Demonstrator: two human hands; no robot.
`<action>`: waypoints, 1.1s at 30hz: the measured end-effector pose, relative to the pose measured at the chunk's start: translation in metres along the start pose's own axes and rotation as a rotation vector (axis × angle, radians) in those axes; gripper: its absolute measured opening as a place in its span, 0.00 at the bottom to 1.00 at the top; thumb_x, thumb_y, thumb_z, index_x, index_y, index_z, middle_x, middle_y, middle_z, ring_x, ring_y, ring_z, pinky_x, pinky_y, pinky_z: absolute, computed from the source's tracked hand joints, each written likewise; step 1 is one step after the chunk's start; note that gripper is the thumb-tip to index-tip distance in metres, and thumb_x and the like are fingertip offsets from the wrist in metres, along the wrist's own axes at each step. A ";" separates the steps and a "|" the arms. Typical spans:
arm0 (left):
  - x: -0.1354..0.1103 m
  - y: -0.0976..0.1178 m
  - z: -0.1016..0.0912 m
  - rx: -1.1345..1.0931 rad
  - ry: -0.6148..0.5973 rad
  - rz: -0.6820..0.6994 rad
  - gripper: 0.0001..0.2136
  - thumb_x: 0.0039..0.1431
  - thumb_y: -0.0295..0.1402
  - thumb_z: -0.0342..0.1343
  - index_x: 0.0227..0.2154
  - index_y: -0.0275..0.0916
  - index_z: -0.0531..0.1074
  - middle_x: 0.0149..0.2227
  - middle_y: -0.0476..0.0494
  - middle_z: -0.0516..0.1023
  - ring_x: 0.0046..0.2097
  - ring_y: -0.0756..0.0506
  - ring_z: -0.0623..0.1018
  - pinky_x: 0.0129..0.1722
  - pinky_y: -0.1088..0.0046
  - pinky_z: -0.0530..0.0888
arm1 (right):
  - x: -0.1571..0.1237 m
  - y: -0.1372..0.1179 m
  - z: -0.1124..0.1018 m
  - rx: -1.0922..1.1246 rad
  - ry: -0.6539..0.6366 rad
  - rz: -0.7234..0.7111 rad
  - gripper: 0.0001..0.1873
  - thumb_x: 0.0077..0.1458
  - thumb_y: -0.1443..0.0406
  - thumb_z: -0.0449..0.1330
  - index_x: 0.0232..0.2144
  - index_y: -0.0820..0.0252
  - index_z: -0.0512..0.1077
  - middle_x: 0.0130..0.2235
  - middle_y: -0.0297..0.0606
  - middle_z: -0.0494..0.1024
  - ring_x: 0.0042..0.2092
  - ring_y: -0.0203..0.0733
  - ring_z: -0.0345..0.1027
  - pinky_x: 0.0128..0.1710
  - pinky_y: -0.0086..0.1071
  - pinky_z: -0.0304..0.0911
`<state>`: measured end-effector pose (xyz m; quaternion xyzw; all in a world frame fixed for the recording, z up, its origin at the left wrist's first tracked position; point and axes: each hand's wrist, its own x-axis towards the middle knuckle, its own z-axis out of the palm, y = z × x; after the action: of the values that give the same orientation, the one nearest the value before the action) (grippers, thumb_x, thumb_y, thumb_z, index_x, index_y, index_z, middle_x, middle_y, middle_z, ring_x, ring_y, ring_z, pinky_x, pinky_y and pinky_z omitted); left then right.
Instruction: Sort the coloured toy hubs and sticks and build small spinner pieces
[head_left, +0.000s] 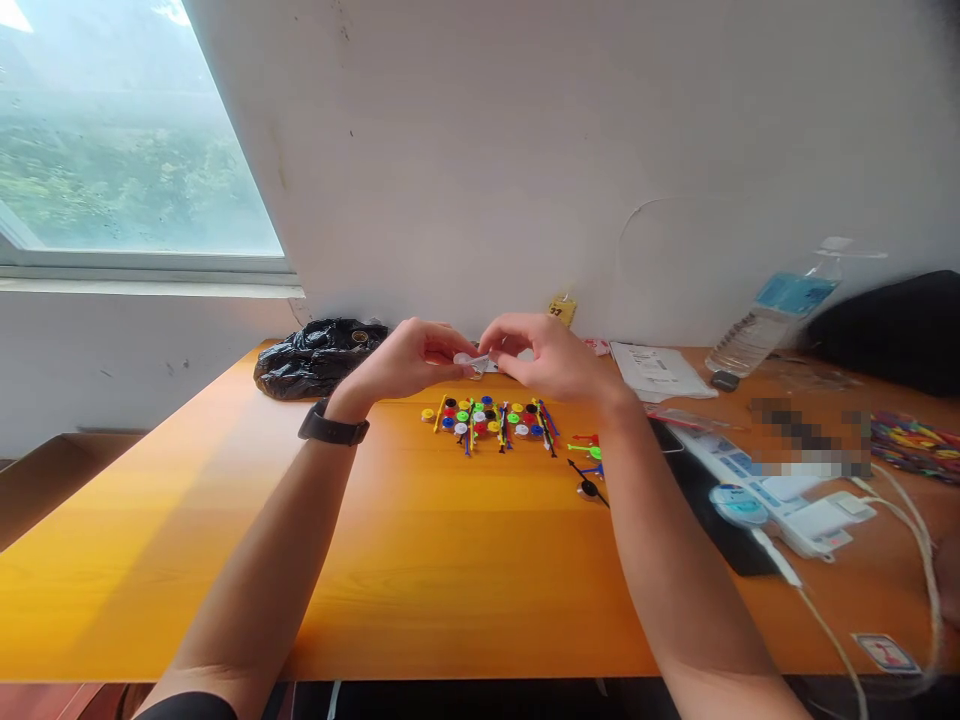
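Above the far part of the wooden table, my left hand (412, 358) pinches a small translucent white plastic piece (471, 362); its exact kind is unclear. The fingertips of my right hand (538, 350) are closed at the other side of the same piece. Just below both hands lie several small round discs (448, 423) in yellow, red, blue, green, white and black. Thin coloured arrow pointers (437, 414) lie in rows between them. Beside my right forearm is a black spinner (589, 488) with its arrow on a disc, and more coloured arrow pieces (589, 452) are partly hidden by that arm.
A black plastic bag (319, 358) sits at the back left. To the right are a tilted water bottle (772, 315), papers (656, 372), a white power strip (780, 505) with cables, a dark flat device (724, 525) and a multicoloured bundle (915, 448). The wall bounds the table's far side.
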<state>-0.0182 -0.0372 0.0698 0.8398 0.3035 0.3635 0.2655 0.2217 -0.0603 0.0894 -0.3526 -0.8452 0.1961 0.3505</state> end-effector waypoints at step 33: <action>0.004 0.001 0.011 0.015 0.302 0.012 0.12 0.56 0.40 0.70 0.37 0.36 0.82 0.28 0.47 0.80 0.29 0.50 0.79 0.28 0.78 0.77 | 0.007 0.003 0.011 -0.016 0.190 0.032 0.15 0.65 0.60 0.62 0.52 0.53 0.70 0.40 0.37 0.79 0.38 0.42 0.74 0.37 0.36 0.70</action>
<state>-0.0072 -0.0379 0.0659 0.7793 0.3377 0.4850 0.2084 0.2116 -0.0546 0.0834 -0.3858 -0.8039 0.1606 0.4231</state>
